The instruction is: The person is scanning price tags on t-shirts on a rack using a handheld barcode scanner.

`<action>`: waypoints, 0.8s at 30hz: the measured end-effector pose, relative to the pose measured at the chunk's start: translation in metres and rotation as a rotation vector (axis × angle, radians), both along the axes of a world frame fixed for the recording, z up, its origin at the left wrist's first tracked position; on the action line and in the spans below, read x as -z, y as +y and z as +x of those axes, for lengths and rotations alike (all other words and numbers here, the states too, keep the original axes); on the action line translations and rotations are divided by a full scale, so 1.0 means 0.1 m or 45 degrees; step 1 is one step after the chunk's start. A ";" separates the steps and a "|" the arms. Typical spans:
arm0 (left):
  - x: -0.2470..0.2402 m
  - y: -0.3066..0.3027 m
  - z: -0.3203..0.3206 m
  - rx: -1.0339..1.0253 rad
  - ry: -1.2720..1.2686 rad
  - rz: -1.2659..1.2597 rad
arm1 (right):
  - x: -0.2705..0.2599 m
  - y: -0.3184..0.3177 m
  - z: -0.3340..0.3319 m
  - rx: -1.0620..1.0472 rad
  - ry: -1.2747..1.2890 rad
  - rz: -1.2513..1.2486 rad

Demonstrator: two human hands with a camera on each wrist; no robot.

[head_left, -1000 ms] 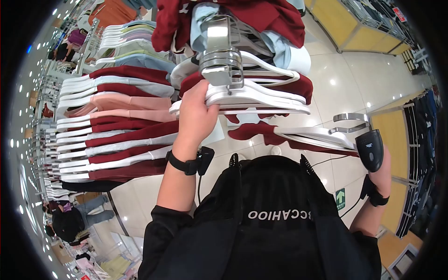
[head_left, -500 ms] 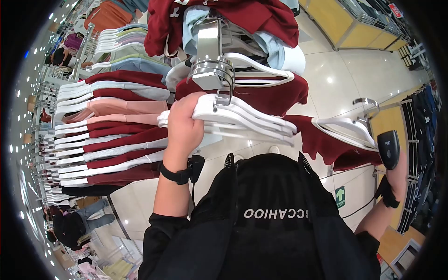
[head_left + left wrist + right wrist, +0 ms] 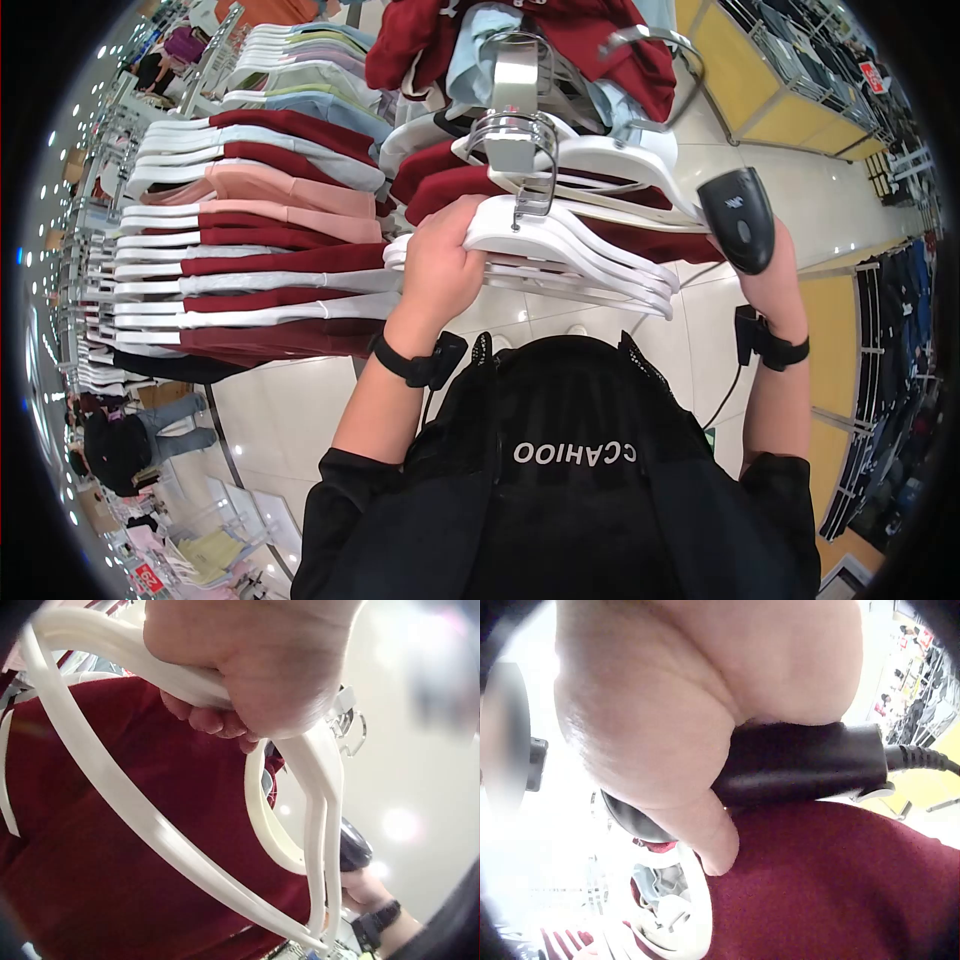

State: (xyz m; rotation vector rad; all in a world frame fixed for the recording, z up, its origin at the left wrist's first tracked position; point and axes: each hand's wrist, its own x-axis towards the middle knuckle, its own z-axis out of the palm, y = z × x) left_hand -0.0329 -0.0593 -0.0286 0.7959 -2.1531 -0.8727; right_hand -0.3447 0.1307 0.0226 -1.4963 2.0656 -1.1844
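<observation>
My left hand point(image 3: 445, 262) grips several bare white hangers point(image 3: 580, 250) by one shoulder, below a metal rack arm point(image 3: 515, 100); in the left wrist view its fingers curl round the white bar. A black corded barcode scanner point(image 3: 738, 220) is in my right hand point(image 3: 775, 285). That same hand holds a dark red top point(image 3: 832, 877) at the shoulder, with a fingertip on the cloth near the white collar trim. The top's white hanger point(image 3: 620, 158) has its metal hook point(image 3: 690, 60) raised to the right of the rack arm.
Left of me hangs a long row of red, pink and grey clothes point(image 3: 285, 220) on white hangers. More red and light blue garments point(image 3: 620, 60) crowd the rack ahead. Yellow-sided display stands point(image 3: 715, 80) are at the right, and a person point(image 3: 120, 445) is at far left.
My right hand has brought the scanner and the red top on its hanger from the far right in toward the rack. The bare hangers stay in my left hand, pulled slightly nearer me.
</observation>
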 end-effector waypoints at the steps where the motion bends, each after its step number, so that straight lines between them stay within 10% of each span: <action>1: -0.01 0.00 -0.01 0.017 0.011 -0.008 | -0.02 -0.11 0.08 -0.010 -0.094 -0.010; 24: 0.22 -0.04 -0.13 -0.070 -0.017 -0.134 | 0.28 -0.84 0.15 0.010 0.194 0.236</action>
